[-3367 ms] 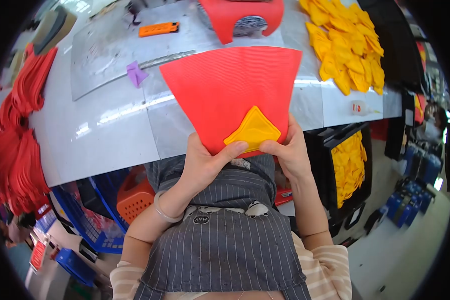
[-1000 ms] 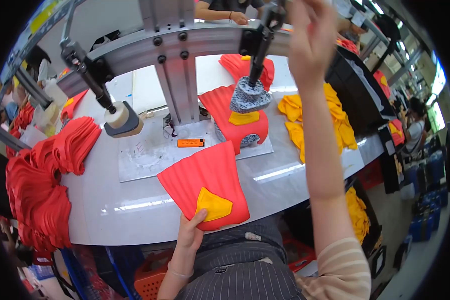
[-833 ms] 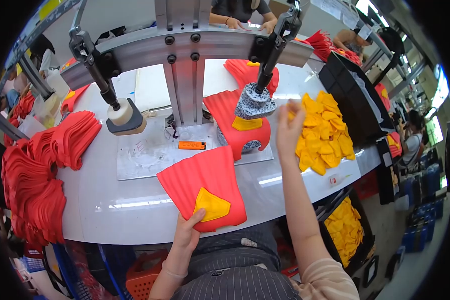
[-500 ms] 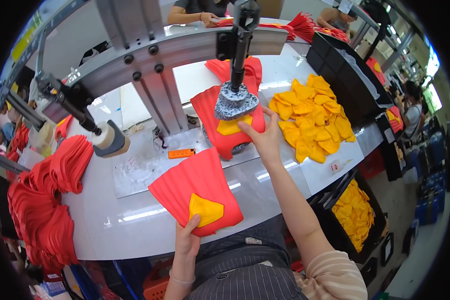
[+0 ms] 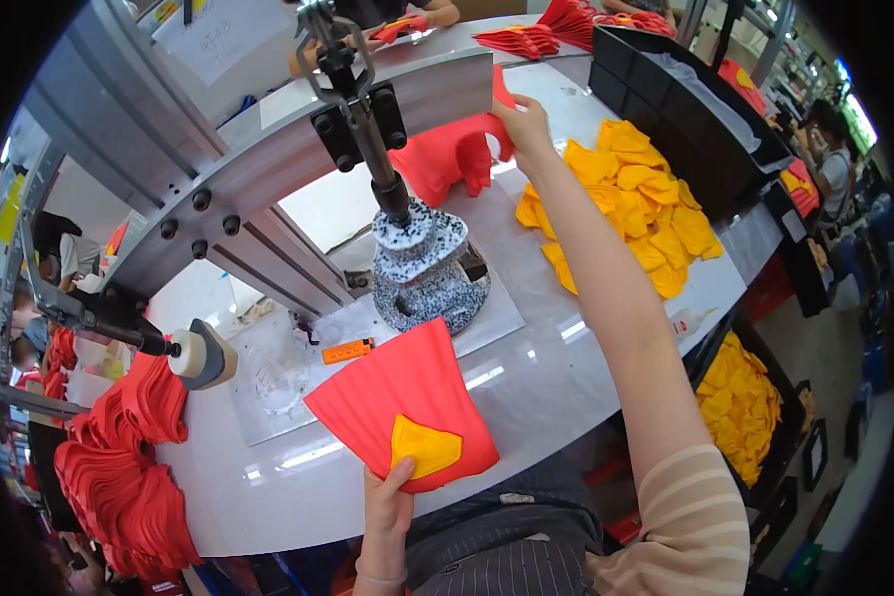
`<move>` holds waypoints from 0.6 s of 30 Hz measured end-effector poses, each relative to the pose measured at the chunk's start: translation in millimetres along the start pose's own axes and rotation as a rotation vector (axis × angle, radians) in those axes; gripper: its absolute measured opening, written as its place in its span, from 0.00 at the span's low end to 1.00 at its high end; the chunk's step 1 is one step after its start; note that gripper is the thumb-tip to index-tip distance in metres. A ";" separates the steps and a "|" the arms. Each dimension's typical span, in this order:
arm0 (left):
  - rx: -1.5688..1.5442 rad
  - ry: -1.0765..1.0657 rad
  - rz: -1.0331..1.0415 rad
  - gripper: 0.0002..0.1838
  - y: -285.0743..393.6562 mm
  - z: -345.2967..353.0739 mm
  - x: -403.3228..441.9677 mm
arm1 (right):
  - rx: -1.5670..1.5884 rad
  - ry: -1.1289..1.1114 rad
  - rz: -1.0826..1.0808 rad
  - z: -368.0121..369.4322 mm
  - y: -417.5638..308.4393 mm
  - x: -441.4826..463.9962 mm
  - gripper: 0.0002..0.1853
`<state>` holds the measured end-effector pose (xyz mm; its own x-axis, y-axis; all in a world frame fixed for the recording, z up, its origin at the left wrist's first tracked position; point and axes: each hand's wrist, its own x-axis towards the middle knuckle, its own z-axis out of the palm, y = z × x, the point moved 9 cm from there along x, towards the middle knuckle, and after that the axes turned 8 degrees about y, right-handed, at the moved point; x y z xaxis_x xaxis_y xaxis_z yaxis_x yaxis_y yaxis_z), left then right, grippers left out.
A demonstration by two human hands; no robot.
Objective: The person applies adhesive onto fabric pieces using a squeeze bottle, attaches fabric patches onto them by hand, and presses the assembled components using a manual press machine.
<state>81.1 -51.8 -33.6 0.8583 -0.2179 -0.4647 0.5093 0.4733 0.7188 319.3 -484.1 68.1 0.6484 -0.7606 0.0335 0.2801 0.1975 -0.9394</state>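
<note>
My left hand [image 5: 388, 494] grips the lower edge of a red fabric piece [image 5: 402, 377], its thumb on the yellow patch [image 5: 427, 446]. The piece lies tilted over the table's front edge. Farther back, my right hand [image 5: 522, 124] pinches another red piece [image 5: 503, 87] beyond the press, near the red pieces behind it. A speckled upper block [image 5: 419, 238] on a clamp rod sits above the speckled base form [image 5: 432, 298], whose surface is uncovered. Beside my right forearm lies a heap of yellow patches [image 5: 646, 204].
Red pieces are stacked at the left [image 5: 129, 477]. An orange cutter [image 5: 348, 351] lies by the base form. A second clamp with a pale pad [image 5: 201, 356] hangs at left. Black bins [image 5: 675, 119] stand at right. Co-workers' hands [image 5: 437, 14] are across the table.
The red piece has left the speckled form, and my right hand has moved back beyond the press with it. My left hand still holds its piece. The view has shifted.
</note>
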 end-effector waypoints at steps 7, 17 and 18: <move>0.011 0.059 -0.030 0.34 -5.2 8.0 0.9 | -1.259 0.168 -0.407 38.6 50.7 67.0 0.34; -0.014 -0.013 0.001 0.32 11.4 50.7 42.2 | -0.355 -0.455 0.280 -60.5 47.4 -218.0 0.12; -0.011 -0.016 -0.001 0.31 11.3 56.4 51.8 | -0.356 -0.556 0.488 -66.5 58.1 -249.1 0.13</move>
<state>134.9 -105.9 -20.3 0.8589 -0.2314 -0.4569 0.5091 0.4829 0.7125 127.0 -324.3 -17.4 0.9214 -0.2037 -0.3310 -0.3053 0.1476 -0.9407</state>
